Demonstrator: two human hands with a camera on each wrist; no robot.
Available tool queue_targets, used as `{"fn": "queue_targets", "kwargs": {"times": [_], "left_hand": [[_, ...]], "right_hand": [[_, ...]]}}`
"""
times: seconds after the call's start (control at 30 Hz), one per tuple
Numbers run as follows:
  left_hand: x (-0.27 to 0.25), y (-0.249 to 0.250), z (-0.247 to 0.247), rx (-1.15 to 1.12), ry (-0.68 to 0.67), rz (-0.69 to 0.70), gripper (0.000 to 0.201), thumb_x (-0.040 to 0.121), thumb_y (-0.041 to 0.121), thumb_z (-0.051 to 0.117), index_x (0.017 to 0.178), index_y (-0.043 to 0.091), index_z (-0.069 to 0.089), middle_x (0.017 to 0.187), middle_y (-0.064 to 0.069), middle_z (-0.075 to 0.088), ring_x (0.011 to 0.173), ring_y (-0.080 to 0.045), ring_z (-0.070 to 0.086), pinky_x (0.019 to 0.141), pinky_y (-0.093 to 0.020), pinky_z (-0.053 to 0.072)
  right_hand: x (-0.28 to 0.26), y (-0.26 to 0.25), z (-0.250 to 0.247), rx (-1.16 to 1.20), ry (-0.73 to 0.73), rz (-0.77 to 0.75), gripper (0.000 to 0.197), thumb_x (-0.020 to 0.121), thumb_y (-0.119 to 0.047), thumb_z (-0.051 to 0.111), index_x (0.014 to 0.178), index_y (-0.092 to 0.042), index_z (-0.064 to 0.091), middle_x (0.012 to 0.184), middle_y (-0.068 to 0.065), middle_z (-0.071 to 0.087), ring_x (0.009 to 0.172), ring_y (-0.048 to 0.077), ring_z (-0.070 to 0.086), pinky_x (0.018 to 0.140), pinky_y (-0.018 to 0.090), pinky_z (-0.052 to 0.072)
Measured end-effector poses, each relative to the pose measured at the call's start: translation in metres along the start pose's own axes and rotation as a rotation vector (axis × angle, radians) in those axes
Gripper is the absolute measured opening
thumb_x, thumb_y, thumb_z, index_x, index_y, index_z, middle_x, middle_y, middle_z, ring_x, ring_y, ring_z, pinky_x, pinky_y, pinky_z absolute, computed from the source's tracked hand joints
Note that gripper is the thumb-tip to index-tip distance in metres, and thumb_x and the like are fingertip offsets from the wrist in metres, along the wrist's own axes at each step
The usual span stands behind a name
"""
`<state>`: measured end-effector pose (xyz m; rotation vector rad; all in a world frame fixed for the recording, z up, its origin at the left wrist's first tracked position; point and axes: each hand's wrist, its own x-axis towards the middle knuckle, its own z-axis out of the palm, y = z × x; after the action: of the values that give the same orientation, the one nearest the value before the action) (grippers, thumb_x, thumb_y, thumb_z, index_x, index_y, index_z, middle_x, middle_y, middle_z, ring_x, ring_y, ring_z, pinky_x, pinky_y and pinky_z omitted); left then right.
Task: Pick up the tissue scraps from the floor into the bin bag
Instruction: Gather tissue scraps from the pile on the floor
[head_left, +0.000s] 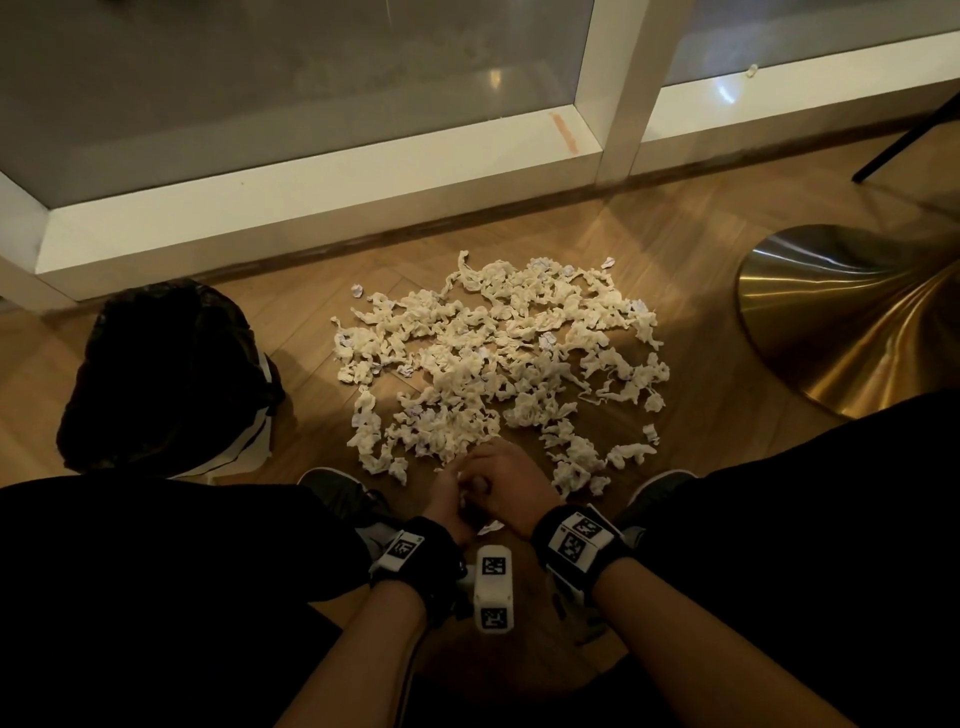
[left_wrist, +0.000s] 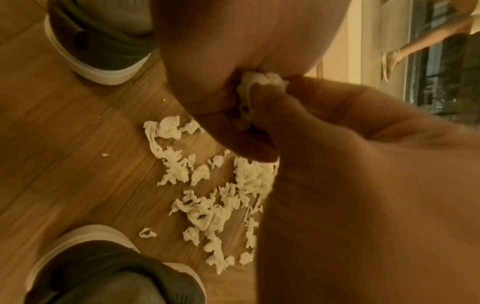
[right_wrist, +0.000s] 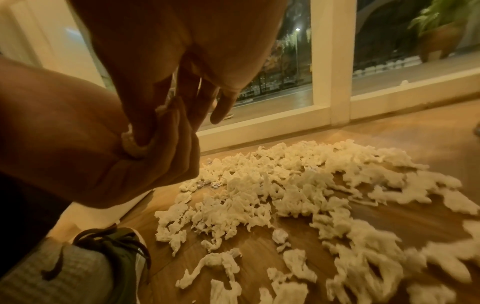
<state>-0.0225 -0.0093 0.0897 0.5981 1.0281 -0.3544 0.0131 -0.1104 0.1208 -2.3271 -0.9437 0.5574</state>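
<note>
Gathering step: a tissue wad (left_wrist: 259, 86) is gripped in the curled left hand (head_left: 447, 499), tamped by the straight-fingered right hand (head_left: 506, 480); most tissue scraps (head_left: 498, 353) are left on the floor (head_left: 691, 249); a carry to the bin bag (head_left: 166, 374) is judged next.

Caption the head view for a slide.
Above cream crumpled tissue scraps on the wooden floor, left hand grips a tissue wad against right hand; black plastic bin bag sits left.

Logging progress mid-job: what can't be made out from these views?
Bin bag: head view, too dark to show its mouth or contents.
Tissue wad: head view, mostly covered by the right hand; wrist views show only slivers inside the left hand.
Tissue scraps: right wrist view, near ones blurred.
</note>
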Motion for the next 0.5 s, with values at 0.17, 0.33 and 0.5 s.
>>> {"fn": "queue_targets", "kwargs": {"times": [0.17, 0.33, 0.5], "left_hand": [[-0.003, -0.007, 0.015, 0.083, 0.010, 0.089, 0.038, 0.101, 0.036, 0.038, 0.092, 0.009, 0.063, 0.083, -0.010, 0.068, 0.082, -0.022, 0.062, 0.070, -0.033, 0.049], [-0.001, 0.000, 0.011, 0.100, 0.125, 0.126, 0.032, 0.099, 0.025, 0.042, 0.079, 0.008, 0.059, 0.067, -0.010, 0.062, 0.067, -0.021, 0.057, 0.063, -0.032, 0.047], [-0.001, 0.010, 0.004, 0.180, 0.135, 0.117, 0.035, 0.098, 0.020, 0.037, 0.071, 0.008, 0.055, 0.048, -0.006, 0.058, 0.055, -0.020, 0.056, 0.053, -0.028, 0.043]], "right_hand": [[0.000, 0.008, 0.001, 0.216, 0.195, 0.240, 0.014, 0.078, -0.013, 0.070, 0.091, -0.017, 0.074, 0.092, 0.000, 0.070, 0.083, 0.005, 0.057, 0.077, 0.022, 0.048], [0.001, 0.004, -0.002, 0.227, 0.105, 0.123, 0.015, 0.081, -0.011, 0.066, 0.092, -0.012, 0.075, 0.096, 0.004, 0.070, 0.089, 0.014, 0.060, 0.079, 0.019, 0.041], [0.003, 0.006, 0.005, 0.328, 0.082, 0.088, 0.007, 0.082, -0.016, 0.069, 0.084, -0.014, 0.076, 0.103, -0.001, 0.055, 0.093, 0.015, 0.056, 0.079, 0.026, 0.049]]}}
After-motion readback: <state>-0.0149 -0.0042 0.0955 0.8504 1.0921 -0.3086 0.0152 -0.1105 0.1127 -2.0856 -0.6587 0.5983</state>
